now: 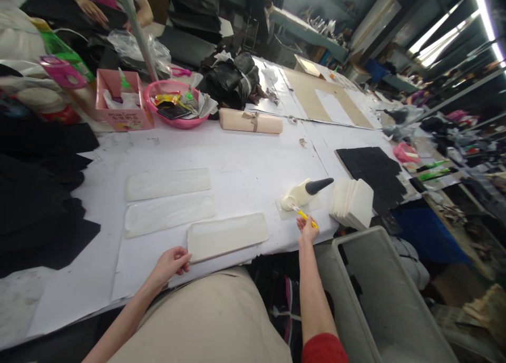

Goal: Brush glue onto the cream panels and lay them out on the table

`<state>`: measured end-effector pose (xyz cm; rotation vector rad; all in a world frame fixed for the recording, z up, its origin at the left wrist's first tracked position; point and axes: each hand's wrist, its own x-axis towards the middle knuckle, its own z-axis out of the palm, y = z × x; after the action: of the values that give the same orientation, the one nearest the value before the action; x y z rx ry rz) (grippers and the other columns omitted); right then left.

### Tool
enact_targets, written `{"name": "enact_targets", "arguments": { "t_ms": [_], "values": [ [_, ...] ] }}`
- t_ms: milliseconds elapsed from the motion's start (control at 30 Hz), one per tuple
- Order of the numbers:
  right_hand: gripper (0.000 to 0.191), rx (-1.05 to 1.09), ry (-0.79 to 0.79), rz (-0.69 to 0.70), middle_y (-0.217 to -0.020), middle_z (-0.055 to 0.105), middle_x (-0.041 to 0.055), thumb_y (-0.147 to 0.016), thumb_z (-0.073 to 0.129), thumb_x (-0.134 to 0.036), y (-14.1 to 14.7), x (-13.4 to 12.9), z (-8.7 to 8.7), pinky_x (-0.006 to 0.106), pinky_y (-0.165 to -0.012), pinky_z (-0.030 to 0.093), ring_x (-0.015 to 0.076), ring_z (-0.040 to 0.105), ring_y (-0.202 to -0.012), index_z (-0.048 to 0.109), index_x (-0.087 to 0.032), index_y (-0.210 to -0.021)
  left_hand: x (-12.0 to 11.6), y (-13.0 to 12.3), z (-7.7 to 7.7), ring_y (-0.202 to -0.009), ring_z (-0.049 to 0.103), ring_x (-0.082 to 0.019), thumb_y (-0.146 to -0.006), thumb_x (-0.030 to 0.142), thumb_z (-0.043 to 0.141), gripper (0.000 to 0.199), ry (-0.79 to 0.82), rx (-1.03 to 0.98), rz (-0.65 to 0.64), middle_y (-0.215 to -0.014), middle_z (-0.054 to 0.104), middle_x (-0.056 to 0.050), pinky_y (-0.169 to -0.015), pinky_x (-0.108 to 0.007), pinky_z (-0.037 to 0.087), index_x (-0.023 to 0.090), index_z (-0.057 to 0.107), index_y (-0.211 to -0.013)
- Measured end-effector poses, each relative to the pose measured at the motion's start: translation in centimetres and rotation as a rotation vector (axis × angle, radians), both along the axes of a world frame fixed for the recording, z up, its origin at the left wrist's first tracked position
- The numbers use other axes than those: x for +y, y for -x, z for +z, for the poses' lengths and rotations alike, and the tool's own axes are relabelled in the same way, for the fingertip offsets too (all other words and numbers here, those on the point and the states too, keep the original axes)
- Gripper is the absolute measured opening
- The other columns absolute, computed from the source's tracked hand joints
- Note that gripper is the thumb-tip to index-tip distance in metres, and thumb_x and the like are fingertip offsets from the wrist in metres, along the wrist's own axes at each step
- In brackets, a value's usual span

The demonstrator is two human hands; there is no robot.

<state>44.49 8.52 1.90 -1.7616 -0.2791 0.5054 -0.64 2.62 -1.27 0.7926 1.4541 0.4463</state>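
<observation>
In the head view, a white-covered tabletop [253, 168] runs across, with faint marks and small scraps on it; along its near edge lies a pale strip [227, 236], and the left hand [174, 261] has curled fingers touching the strip's near left corner, though I cannot tell whether they pinch it; the right hand [308, 229], over the near edge farther right, is closed around a yellow-handled brush [302, 213], whose head is at the opening of a cream bottle [302, 193] with a dark tapered end.

Two more pale strips [169, 214] lie side by side farther left; dark pieces [35, 199] cover the left end; a pink box [124, 118] and a filled pink basin [184, 122] stand toward the far left corner, a tied beige roll [251, 121] right of them; a white stack [351, 202] sits near the right end, black sheets [369, 170] beyond it; a grey bin [367, 252] stands beside the near edge.

Behind, a co-worker's hand [93, 10] rests on dark material, near a metal pole [136, 31]; a strip light [484, 12] glows over the cluttered room.
</observation>
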Motion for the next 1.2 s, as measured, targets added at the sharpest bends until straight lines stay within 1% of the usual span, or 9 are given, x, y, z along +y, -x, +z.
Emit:
{"name": "enact_targets", "arguments": {
  "t_ms": [133,200,267,467,533,633,1000,1100,1200],
  "values": [
    [0.035,0.058,-0.018,-0.046,-0.056,0.065,-0.0037,-0.071,0.066,-0.048,0.8,-2.6,1.7,0.022,-0.048,0.054,0.0148,0.068,-0.051,0.055,-0.019,-0.087,0.1,0.1,0.7,-0.052,0.060,-0.017,-0.056,0.059,0.068,0.045,0.011,-0.029,0.002,-0.055,0.063,-0.002,-0.049,-0.026,0.041,0.019,0.052,-0.067],
    [0.038,0.064,-0.039,0.003,-0.061,0.068,-0.0018,-0.070,0.068,-0.048,2.7,-3.9,2.8,0.023,-0.050,0.054,0.0154,0.069,-0.054,0.058,-0.017,-0.090,0.2,0.3,1.0,-0.052,0.059,-0.017,-0.056,0.059,0.069,0.045,0.017,-0.044,-0.003,-0.056,0.064,-0.002,-0.049,-0.027,0.042,0.019,0.052,-0.068],
    [0.042,0.057,-0.055,0.142,-0.067,0.070,0.0007,-0.071,0.070,-0.049,5.6,-5.3,3.8,0.024,-0.051,0.055,0.0167,0.070,-0.057,0.062,-0.016,-0.095,0.3,0.5,1.2,-0.052,0.060,-0.017,-0.056,0.059,0.069,0.046,0.017,-0.066,-0.007,-0.057,0.065,-0.003,-0.049,-0.027,0.042,0.018,0.053,-0.069],
    [0.033,0.095,0.058,0.765,-0.073,0.071,0.0035,-0.083,0.063,-0.047,17.5,-8.8,5.4,0.028,-0.059,0.055,0.0177,0.069,-0.063,0.065,-0.016,-0.094,0.3,1.1,0.8,-0.057,0.062,-0.016,-0.063,0.055,0.069,0.042,0.029,-0.112,-0.039,-0.065,0.067,-0.004,-0.053,-0.027,0.045,0.016,0.055,-0.075],
    [0.029,0.122,0.078,0.905,-0.073,0.071,0.0029,-0.086,0.060,-0.045,20.6,-9.5,5.2,0.028,-0.061,0.055,0.0175,0.068,-0.065,0.065,-0.017,-0.094,0.3,1.2,0.5,-0.057,0.062,-0.016,-0.064,0.054,0.068,0.041,0.034,-0.113,-0.048,-0.065,0.067,-0.004,-0.052,-0.026,0.044,0.016,0.055,-0.075],
    [0.027,0.113,0.098,1.019,-0.072,0.069,0.0020,-0.088,0.057,-0.044,23.6,-10.2,4.8,0.028,-0.063,0.053,0.0177,0.067,-0.067,0.066,-0.019,-0.095,0.5,1.3,0.3,-0.055,0.061,-0.015,-0.063,0.052,0.069,0.040,0.039,-0.111,-0.057,-0.064,0.067,-0.003,-0.051,-0.025,0.043,0.016,0.055,-0.075],
    [0.028,0.102,0.142,1.023,-0.067,0.066,0.0013,-0.088,0.056,-0.044,25.1,-10.2,3.0,0.028,-0.062,0.052,0.0174,0.065,-0.063,0.066,-0.019,-0.094,1.0,1.3,0.4,-0.049,0.058,-0.014,-0.059,0.049,0.069,0.038,0.032,-0.104,-0.084,-0.059,0.065,-0.002,-0.046,-0.024,0.041,0.016,0.055,-0.070],
    [0.029,0.065,0.141,0.951,-0.069,0.066,0.0015,-0.087,0.056,-0.045,24.0,-10.4,2.9,0.028,-0.062,0.052,0.0173,0.065,-0.063,0.066,-0.018,-0.091,1.0,1.3,0.2,-0.048,0.058,-0.014,-0.059,0.048,0.069,0.036,0.017,-0.087,-0.086,-0.057,0.064,-0.002,-0.045,-0.024,0.040,0.016,0.055,-0.069],
    [0.031,0.000,0.155,0.838,-0.073,0.067,0.0024,-0.087,0.057,-0.047,21.1,-10.7,2.9,0.028,-0.061,0.053,0.0177,0.066,-0.064,0.066,-0.018,-0.093,0.9,1.3,0.2,-0.048,0.058,-0.014,-0.059,0.047,0.069,0.035,0.007,-0.072,-0.094,-0.056,0.064,-0.001,-0.044,-0.023,0.040,0.017,0.054,-0.069]
  ]
}}
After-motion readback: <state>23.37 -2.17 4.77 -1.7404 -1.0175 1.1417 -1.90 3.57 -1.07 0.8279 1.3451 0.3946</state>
